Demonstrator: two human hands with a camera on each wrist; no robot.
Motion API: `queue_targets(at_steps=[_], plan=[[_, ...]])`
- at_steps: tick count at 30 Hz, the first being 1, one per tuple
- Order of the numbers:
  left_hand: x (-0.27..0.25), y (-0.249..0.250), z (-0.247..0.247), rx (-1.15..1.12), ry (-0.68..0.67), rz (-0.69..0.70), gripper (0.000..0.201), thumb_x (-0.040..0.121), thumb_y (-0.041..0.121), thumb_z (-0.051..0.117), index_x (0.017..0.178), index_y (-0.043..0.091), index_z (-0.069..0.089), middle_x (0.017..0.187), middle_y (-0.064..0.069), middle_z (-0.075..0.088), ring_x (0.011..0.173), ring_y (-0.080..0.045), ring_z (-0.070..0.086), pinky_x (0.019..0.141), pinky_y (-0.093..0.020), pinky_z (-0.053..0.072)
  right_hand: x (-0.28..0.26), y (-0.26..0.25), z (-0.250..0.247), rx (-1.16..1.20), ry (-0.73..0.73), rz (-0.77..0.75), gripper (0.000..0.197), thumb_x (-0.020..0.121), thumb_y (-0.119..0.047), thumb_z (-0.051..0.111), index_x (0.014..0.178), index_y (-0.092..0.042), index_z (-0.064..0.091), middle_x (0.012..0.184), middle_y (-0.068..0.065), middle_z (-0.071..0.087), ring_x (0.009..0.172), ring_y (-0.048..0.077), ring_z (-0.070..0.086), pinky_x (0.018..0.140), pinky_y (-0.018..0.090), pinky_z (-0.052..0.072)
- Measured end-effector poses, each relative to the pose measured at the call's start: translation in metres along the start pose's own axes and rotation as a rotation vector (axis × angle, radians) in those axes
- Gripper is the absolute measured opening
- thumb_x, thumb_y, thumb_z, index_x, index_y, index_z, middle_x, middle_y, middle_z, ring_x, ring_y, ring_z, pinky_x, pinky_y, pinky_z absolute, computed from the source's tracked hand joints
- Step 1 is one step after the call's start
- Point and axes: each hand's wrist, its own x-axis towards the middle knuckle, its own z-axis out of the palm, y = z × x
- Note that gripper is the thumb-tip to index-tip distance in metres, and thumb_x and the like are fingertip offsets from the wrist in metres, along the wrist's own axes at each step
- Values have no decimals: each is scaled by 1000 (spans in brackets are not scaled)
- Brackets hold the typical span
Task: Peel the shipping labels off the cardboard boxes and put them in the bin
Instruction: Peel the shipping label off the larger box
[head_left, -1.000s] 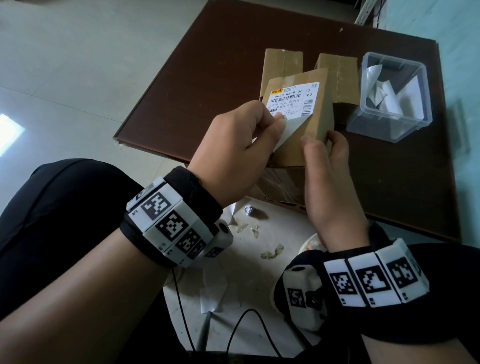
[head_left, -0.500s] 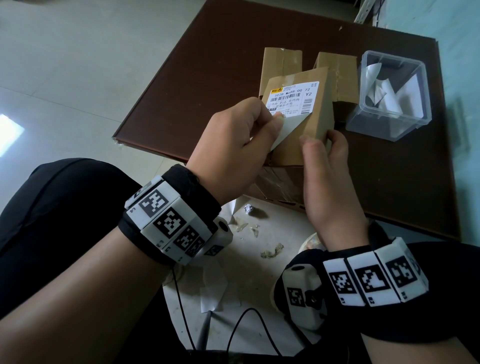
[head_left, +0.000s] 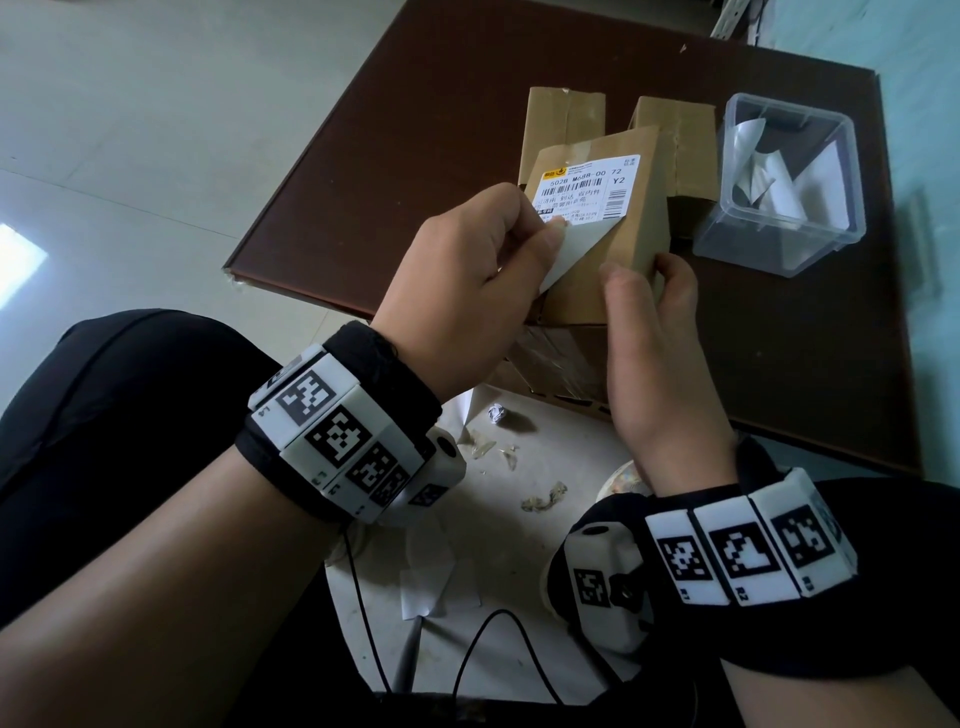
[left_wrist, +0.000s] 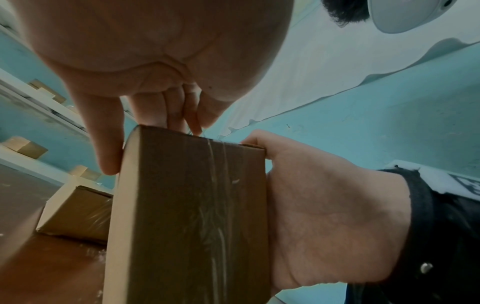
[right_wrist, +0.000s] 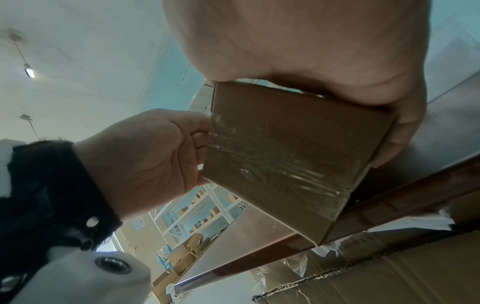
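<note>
Label (head_left: 589, 195) is sitting on the upper face of the small box (head_left: 618, 249), near corner already lifted, white underside showing. Top printed part looks stuck down. Box is being held tilted above the near edge of the desk (head_left: 415, 156), over a bigger taped box (head_left: 561, 364).

Your left hand (head_left: 467, 291) is pinching the loose label corner between thumb and fingers. Your right hand (head_left: 654, 322) is gripping the box's right side, thumb on the front face, fingers wrapped behind. In the left wrist view the box underside (left_wrist: 189, 216) is taped and your right palm is pressed flat against its side.

Label looks thin, light and floppy, adhesive on the back, so likely to tear or curl onto itself. Better holding it close to the peel line, not at the tip, and pulling low and slow. Box seems light and stiff; it is needing a firm brace, or it will be twisting with the pull.

Bin (head_left: 779, 208), clear plastic, is sitting on the desk just right of the boxes, white peeled labels already inside. Two more boxes (head_left: 566, 124) are standing behind, near the bin. Paper scraps (head_left: 545, 499) are lying on the floor under your wrists.
</note>
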Motion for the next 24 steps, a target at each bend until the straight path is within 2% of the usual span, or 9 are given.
queue_targets(at_steps=[3, 6, 10, 13, 15, 18, 21, 22, 24], plan=[[0, -1, 0, -6, 5, -2, 26, 102, 28, 59, 89, 6, 61, 74, -5, 68, 68, -22, 59, 63, -40, 47, 0, 0, 0, -8, 2, 2, 84, 87, -62, 47, 162, -31, 25, 146, -9, 51, 122, 2, 55, 89, 19, 44], [0, -1, 0, -3, 9, 7, 24, 102, 27, 59, 89, 7, 62, 73, -4, 67, 67, -21, 59, 63, -39, 47, 0, 0, 0, -7, -3, 4, 84, 87, -62, 47, 162, -31, 24, 145, -10, 51, 117, -5, 54, 84, 16, 42], [0, -1, 0, 9, 18, 11, 23, 101, 27, 59, 88, 8, 62, 73, -1, 67, 65, -18, 57, 62, -37, 47, 1, 1, 0, -2, 2, 4, 85, 87, -61, 47, 162, -29, 24, 146, -8, 50, 119, -3, 54, 85, 17, 43], [-1, 0, 2, 8, 33, 19, 23, 101, 27, 58, 88, 9, 62, 72, 0, 66, 66, -20, 59, 63, -40, 49, 1, 1, 1, -3, 0, 6, 85, 86, -61, 47, 162, -29, 25, 146, -7, 51, 117, -3, 55, 84, 18, 44], [-1, 0, 2, -8, 40, 12, 20, 101, 26, 59, 89, 9, 62, 76, 5, 68, 71, -17, 65, 65, -39, 53, 1, 1, 0, -1, -3, 7, 86, 86, -61, 48, 162, -29, 25, 146, -6, 52, 117, 0, 56, 84, 19, 45], [-2, 0, 2, -98, 15, 5, 10, 100, 20, 58, 103, 11, 61, 99, 6, 73, 96, -5, 71, 76, -30, 61, 1, 0, 0, 2, 0, 1, 86, 86, -61, 50, 162, -29, 27, 146, -6, 52, 120, 4, 58, 86, 23, 47], [-3, 3, -1, -68, -26, 22, 31, 101, 17, 55, 131, 24, 56, 107, 9, 71, 99, -2, 69, 80, -21, 59, 0, 0, 0, -8, -4, 1, 87, 86, -61, 49, 163, -29, 25, 151, -6, 49, 125, 7, 56, 92, 24, 50], [-3, 4, -2, -47, -29, 34, 34, 101, 17, 54, 133, 28, 57, 108, 11, 71, 99, -1, 69, 82, -24, 59, 0, -1, 1, -5, -6, 5, 87, 86, -61, 49, 163, -29, 25, 152, -6, 48, 127, 7, 55, 92, 23, 49], [-4, 4, -3, -3, -22, 68, 31, 100, 16, 52, 124, 30, 66, 109, 12, 70, 100, -3, 67, 85, -33, 58, -1, -1, 1, 2, -4, 5, 88, 86, -61, 50, 163, -29, 25, 152, -6, 47, 127, 6, 54, 87, 17, 46]])
